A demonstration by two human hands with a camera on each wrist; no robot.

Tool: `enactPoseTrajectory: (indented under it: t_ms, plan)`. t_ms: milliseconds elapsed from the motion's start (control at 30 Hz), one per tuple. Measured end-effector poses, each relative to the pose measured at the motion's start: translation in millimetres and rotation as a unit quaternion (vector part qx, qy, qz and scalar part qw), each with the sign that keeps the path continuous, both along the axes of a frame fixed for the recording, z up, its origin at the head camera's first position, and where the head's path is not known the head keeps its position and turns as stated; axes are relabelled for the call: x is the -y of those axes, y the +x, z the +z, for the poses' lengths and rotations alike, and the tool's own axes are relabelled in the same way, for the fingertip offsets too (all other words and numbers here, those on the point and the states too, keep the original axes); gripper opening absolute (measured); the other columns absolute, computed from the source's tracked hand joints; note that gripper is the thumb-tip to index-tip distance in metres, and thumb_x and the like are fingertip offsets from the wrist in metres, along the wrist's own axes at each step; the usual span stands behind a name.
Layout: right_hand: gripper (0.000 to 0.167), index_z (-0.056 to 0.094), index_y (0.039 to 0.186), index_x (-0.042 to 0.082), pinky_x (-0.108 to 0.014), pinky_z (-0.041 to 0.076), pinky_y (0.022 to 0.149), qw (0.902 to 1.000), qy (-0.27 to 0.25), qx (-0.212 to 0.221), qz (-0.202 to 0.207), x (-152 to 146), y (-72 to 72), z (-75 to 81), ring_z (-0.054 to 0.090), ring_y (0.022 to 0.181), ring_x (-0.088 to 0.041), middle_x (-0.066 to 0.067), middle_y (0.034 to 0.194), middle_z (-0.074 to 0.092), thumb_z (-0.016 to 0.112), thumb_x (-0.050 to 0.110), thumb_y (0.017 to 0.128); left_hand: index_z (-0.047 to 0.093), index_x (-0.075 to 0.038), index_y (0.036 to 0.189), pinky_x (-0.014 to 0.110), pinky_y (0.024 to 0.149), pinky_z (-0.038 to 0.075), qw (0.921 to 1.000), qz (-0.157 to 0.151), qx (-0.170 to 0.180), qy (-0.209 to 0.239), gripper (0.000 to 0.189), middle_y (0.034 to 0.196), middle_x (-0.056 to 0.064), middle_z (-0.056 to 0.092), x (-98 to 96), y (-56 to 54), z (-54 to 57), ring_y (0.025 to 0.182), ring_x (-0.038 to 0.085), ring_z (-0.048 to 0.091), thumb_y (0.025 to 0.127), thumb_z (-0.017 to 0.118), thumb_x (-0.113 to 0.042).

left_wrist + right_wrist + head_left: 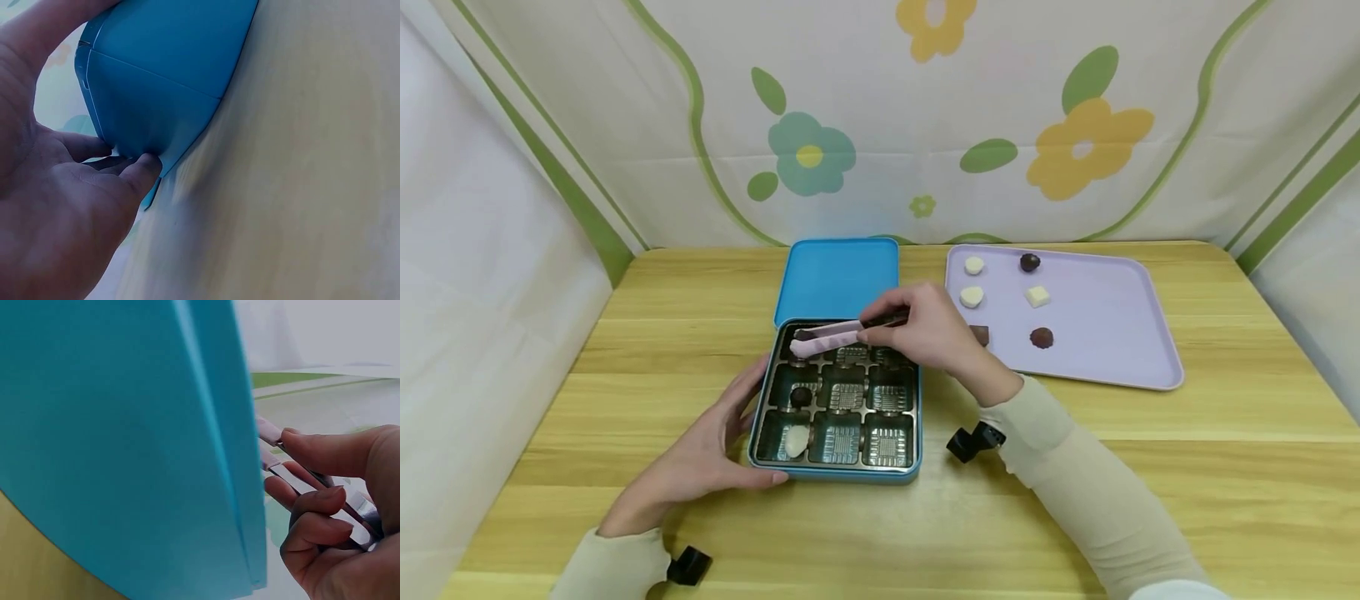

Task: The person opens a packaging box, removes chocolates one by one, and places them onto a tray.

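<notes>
My right hand (pixel 928 329) grips a pair of tongs (pixel 826 342) with pale pink tips and metal handles (pixel 294 480). The tips sit in the back left compartment of a blue tin (pixel 850 477), around or beside a dark chocolate (pixel 803 335) they partly hide. Another dark chocolate (pixel 801 397) lies in the middle left compartment, a white chocolate (pixel 797 441) in the front left one. At the tin's front left corner my left hand (pixel 707 450) holds it, thumb along the front edge; in the left wrist view, fingers (pixel 142 172) touch its side wall.
Behind the tin lies its blue lid (pixel 842 279), opened flat. To the right, a lilac tray (pixel 1097 333) carries white chocolates (pixel 972 297), a pale square piece (pixel 1037 297), dark chocolates (pixel 1042 337) and a brown piece (pixel 980 335) half hidden by my right arm. A patterned curtain (pixel 887 200) hangs behind.
</notes>
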State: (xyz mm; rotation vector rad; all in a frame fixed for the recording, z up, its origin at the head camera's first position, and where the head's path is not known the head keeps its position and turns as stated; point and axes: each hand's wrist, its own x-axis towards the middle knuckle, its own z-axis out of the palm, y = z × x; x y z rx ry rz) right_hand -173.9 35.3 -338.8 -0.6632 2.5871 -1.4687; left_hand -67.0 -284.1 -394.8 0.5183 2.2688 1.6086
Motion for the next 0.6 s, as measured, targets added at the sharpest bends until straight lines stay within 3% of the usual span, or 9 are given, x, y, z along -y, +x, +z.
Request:
enactPoseTrajectory:
  t_ms: [600]
  plan:
    - [0.019,0.086,0.108,0.015,-0.031,0.057,0.081,0.9960,-0.058,0.064,-0.026,1.1,2.8,-16.7,0.074,0.097,-0.019,-0.004,0.108,0.083,0.088,0.019,0.089,0.011,-0.029,0.175,0.008,0.116,0.030,1.0000,0.003,-0.005,-0.002,0.136,0.181,0.011,0.007,0.0,-0.2,1.1,0.161,0.047,0.020,0.074,0.098,-0.005]
